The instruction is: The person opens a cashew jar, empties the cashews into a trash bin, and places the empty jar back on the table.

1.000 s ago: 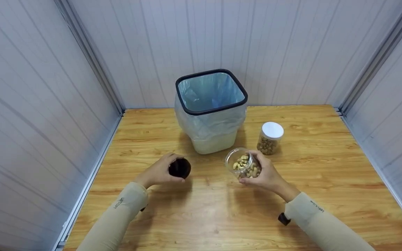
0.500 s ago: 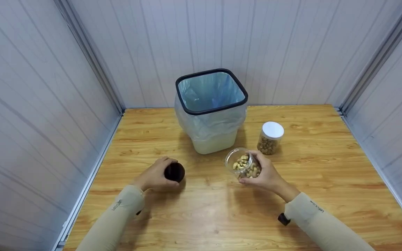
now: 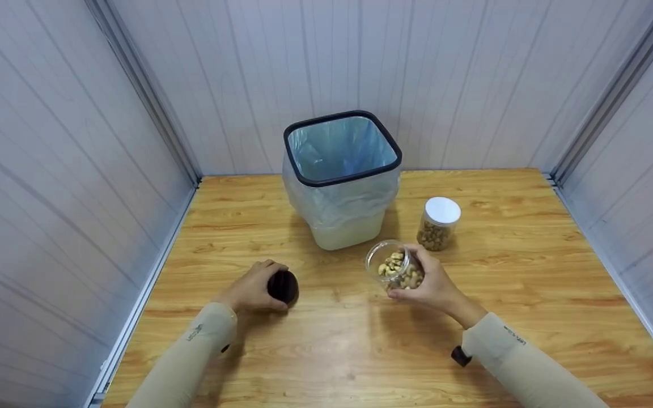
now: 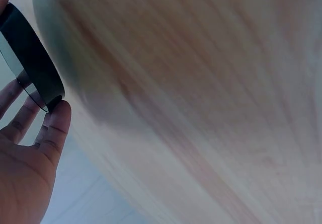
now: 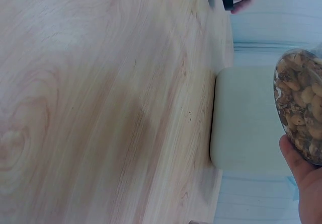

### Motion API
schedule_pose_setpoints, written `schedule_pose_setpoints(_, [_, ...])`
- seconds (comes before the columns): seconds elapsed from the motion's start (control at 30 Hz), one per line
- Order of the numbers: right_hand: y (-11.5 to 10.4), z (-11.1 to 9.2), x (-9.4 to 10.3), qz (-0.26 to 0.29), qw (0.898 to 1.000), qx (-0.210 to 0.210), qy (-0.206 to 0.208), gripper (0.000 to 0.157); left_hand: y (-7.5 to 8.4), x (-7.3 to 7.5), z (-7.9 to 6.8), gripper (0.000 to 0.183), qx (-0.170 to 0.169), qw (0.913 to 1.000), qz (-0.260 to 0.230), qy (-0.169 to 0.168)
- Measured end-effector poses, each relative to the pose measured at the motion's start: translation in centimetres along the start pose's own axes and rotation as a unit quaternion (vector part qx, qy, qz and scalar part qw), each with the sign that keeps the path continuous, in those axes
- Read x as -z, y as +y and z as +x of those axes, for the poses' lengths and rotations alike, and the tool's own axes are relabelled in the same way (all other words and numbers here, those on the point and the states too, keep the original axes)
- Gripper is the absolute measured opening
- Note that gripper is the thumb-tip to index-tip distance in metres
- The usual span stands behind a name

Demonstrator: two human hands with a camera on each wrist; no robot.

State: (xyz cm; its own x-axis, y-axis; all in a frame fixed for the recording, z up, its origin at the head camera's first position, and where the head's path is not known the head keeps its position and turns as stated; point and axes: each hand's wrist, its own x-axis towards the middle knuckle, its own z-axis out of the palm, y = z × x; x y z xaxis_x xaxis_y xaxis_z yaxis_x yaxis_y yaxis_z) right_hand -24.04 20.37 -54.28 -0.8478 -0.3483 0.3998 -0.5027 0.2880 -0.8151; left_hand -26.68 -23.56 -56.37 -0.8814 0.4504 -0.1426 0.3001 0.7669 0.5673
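My left hand [image 3: 255, 288] grips a dark, round cup [image 3: 283, 287] by its sides, low over the wooden table. In the left wrist view, the cup's end nearest the table is a black band [image 4: 32, 55] and the part behind it looks see-through; whether it touches the table I cannot tell. My right hand [image 3: 431, 283] holds a clear jar [image 3: 407, 277] with no lid on, tilted with its mouth toward the left. Cashews [image 5: 302, 103] fill its lower part. Behind this hand stands a second clear jar [image 3: 437, 226] of nuts with a white lid.
A pale bin [image 3: 349, 231] with a black rim and a bluish plastic liner stands at the back middle of the table [image 3: 338, 351]. White panel walls [image 3: 66, 170] close in the table at the left, back and right.
My left hand has moved a little left and toward me with the cup, lowering it toward the table. The right hand and its jar of cashews have stayed in place.
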Motion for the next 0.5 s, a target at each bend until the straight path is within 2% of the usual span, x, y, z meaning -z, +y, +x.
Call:
schedule_pose_setpoints(0.3, [-0.03,-0.02,0.13,-0.009,1.000,0.002,-0.001,0.089,-0.45,-0.44,0.19,0.092,-0.007,0.9997,0.015,-0.016])
schedule_pose_setpoints(0.5, [-0.11,-0.02,0.23,-0.009,1.000,-0.008,0.000,0.089,-0.43,-0.70,0.33,0.091,0.001,0.9996,0.018,-0.024])
